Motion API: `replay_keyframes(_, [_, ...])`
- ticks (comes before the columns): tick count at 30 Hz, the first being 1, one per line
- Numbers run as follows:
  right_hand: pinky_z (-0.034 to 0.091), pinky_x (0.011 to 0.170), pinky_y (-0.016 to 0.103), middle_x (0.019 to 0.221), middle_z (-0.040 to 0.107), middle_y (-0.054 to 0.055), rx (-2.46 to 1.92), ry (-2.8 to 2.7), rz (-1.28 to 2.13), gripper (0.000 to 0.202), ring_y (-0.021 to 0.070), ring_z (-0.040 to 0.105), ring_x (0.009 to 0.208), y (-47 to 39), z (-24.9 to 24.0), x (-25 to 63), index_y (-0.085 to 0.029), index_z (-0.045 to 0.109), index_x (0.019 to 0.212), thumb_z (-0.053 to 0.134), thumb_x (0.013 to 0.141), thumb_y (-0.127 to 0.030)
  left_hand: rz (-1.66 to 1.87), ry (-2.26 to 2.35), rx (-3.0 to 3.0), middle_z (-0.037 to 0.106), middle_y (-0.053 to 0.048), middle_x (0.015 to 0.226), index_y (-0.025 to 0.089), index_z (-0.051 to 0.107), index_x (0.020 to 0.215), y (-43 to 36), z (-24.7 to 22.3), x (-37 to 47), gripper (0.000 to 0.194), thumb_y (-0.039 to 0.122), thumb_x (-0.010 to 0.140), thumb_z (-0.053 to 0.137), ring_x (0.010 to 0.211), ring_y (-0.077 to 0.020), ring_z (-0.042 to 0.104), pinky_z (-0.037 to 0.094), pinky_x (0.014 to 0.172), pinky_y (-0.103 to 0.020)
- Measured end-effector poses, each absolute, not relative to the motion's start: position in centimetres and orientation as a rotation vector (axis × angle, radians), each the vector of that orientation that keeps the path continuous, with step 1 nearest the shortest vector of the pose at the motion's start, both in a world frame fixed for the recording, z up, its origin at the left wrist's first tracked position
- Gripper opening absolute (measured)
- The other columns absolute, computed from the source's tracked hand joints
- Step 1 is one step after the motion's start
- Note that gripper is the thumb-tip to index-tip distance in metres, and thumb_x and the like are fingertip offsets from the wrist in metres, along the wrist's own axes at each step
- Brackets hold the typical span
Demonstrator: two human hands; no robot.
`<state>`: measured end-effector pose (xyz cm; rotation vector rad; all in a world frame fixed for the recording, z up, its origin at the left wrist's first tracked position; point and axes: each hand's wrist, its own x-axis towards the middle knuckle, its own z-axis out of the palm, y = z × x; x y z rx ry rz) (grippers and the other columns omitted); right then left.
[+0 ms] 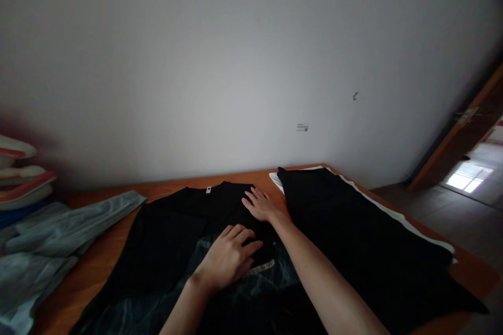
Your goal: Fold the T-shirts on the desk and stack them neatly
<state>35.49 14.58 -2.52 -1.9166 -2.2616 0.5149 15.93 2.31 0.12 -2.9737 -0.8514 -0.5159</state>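
A black shirt with a dark patterned print and a small white neck label is spread on the wooden table. My left hand rests on the middle of its front, fingers bent and slightly apart, with nothing visible in its grip. Farther up, near the shirt's right shoulder, my right hand lies flat with its fingers spread. To the right, another black garment lies over a white one, which shows along the edge.
Grey clothing lies at the left, with a blue item and a stack of white and red things behind it. A wall borders the table's back. An open door stands at the right.
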Motion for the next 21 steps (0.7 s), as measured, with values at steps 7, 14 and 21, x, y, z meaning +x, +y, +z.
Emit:
replay_keyframes(7, [0.008, 0.125, 0.047, 0.17, 0.014, 0.01, -1.922, -2.282, 0.52, 0.074, 0.0248, 0.009, 0.157, 14.8, -2.4, 35.3, -0.021, 0.031, 0.16, 0.013, 0.102, -0.064, -0.575, -0.733, -3.092, 0.072, -0.002, 0.087, 0.024, 0.071, 0.094, 1.6, 0.3, 16.7, 0.016, 0.018, 0.087, 0.058, 0.081, -0.0187, 0.062, 0.045, 0.075, -0.036])
replay_keyframes(14, [-0.003, 0.124, 0.053, 0.17, 0.012, 0.014, -1.878, -2.295, 0.37, 0.067, 0.0269, 0.005, 0.158, 14.0, -2.3, 34.3, -0.018, 0.028, 0.161, 0.024, 0.104, -0.055, -0.795, -1.453, -2.785, 0.062, -0.015, 0.141, 0.016, 0.057, 0.135, 2.4, -1.5, 16.7, 0.043, 0.031, 0.1, 0.039, 0.13, -0.0286, 0.057, 0.045, 0.11, -0.05])
replay_keyframes(21, [0.003, 0.124, 0.052, 0.169, 0.018, 0.015, -1.816, -2.321, 0.383, 0.069, 0.0264, 0.01, 0.157, 12.6, -2.4, 32.9, -0.018, 0.032, 0.159, 0.025, 0.104, -0.059, -0.749, -1.996, -2.507, 0.064, -0.019, 0.138, 0.012, 0.064, 0.125, 4.1, -2.8, 14.9, 0.04, 0.032, 0.101, 0.038, 0.132, -0.0308, 0.058, 0.041, 0.113, -0.048])
